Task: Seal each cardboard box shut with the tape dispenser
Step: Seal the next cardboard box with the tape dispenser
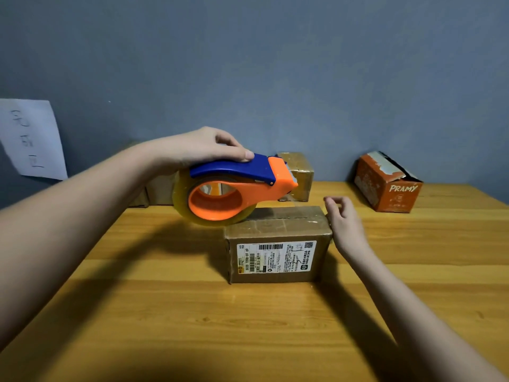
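Note:
A brown cardboard box (278, 244) with a white shipping label on its near side stands in the middle of the wooden table (165, 312). Its top flaps are closed with a seam showing. My left hand (203, 148) grips the blue handle of an orange and blue tape dispenser (234, 188) with a clear tape roll, held in the air above the box's left top edge. My right hand (344, 219) hovers at the box's right top corner, fingers loosely curled and apart, holding nothing.
An orange box (385, 183) marked PRAMY with a torn top stands at the back right. Brown cardboard boxes (300, 172) stand against the grey wall behind the dispenser. A paper sheet (33, 139) with handwriting hangs on the wall at left.

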